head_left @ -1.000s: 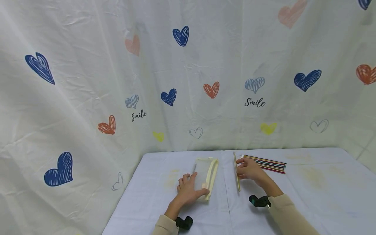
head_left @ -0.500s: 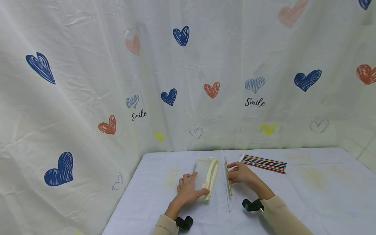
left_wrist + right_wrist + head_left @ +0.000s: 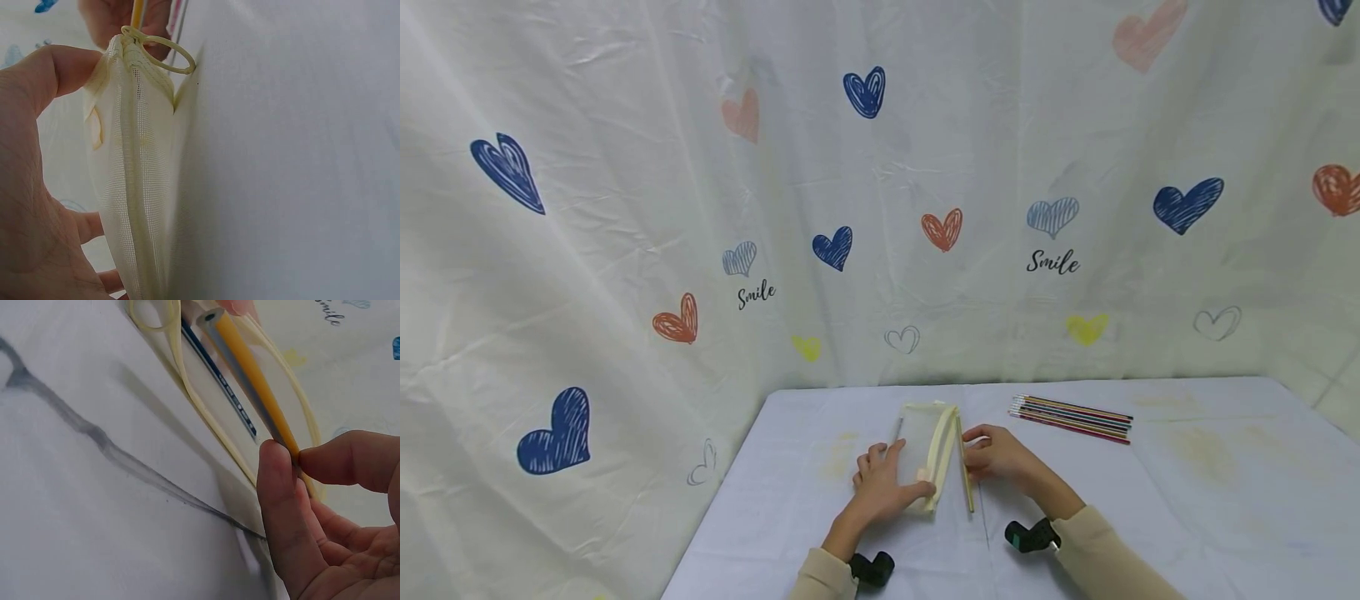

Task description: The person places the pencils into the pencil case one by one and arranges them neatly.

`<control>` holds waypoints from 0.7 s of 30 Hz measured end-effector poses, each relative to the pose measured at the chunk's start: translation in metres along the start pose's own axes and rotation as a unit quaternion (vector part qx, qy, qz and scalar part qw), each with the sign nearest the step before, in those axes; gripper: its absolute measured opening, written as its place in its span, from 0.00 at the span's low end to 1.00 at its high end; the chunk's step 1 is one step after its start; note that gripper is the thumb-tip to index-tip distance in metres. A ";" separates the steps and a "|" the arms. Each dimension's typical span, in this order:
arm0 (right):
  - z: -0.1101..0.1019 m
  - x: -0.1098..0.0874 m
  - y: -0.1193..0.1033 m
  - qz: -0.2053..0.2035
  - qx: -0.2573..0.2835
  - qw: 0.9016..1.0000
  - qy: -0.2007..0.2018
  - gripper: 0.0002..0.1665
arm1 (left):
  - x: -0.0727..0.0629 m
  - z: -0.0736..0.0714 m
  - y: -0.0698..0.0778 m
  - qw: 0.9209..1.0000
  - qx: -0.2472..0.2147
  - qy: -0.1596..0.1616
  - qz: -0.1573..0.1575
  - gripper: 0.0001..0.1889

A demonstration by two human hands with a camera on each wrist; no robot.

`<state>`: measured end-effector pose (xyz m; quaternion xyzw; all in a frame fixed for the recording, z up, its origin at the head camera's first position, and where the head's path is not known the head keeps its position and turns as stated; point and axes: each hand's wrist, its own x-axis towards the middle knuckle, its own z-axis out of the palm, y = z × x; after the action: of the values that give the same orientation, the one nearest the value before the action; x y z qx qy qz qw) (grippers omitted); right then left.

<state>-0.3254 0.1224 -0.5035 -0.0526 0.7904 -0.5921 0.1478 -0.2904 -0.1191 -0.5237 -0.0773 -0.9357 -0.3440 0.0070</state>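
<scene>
A pale yellow mesh pencil pouch point(image 3: 919, 437) lies on the white-covered table. My left hand point(image 3: 882, 490) grips it, thumb at the near end of the zipped edge and fingers spread over the far side. In the left wrist view the zip edge point(image 3: 131, 169) faces up, with a ring point(image 3: 178, 56) at its end. My right hand point(image 3: 998, 455) pinches a yellow pencil point(image 3: 247, 369) between thumb and fingers, right along the pouch's open edge. Through that opening a dark blue pencil point(image 3: 219, 378) shows inside the pouch.
Several striped pencils point(image 3: 1071, 418) lie side by side towards the back right of the table point(image 3: 1210, 500). A white curtain point(image 3: 985, 150) printed with hearts hangs behind the table's back edge. A black wrist camera point(image 3: 1030, 536) sits below the right hand.
My right hand has moved left with the yellow pencil, away from the row of pencils and up to the pouch. The left hand and pouch stay in place.
</scene>
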 end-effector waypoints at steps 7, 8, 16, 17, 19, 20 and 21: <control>0.013 0.002 -0.002 -0.002 0.026 1.000 -0.003 0.28 | 0.001 0.000 0.000 1.000 0.003 0.000 -0.008 0.51; 0.014 0.003 -0.003 -0.003 0.028 1.000 -0.001 0.28 | 0.001 0.000 0.001 1.000 0.003 0.001 -0.008 0.51; 0.027 0.009 -0.008 0.002 0.060 0.998 0.022 0.27 | -0.002 -0.003 0.004 1.000 -0.001 0.000 -0.004 0.51; 0.028 0.010 -0.008 0.003 0.062 0.998 0.025 0.26 | -0.002 -0.002 0.004 1.000 0.001 0.000 -0.004 0.51; 0.030 0.010 -0.010 0.004 0.068 0.997 0.028 0.26 | 0.000 0.000 0.002 1.000 0.005 -0.002 -0.008 0.51; 0.030 0.011 -0.010 0.003 0.072 0.997 0.029 0.26 | 0.001 0.001 0.001 1.000 0.005 0.000 -0.010 0.51; 0.031 0.011 -0.010 0.002 0.076 0.997 0.031 0.26 | 0.002 0.003 0.000 1.000 0.006 0.002 -0.010 0.51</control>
<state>-0.3277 0.0876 -0.5034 -0.0213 0.7477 -0.6512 0.1280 -0.2922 -0.1173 -0.5260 -0.0667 -0.9386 -0.3386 0.0062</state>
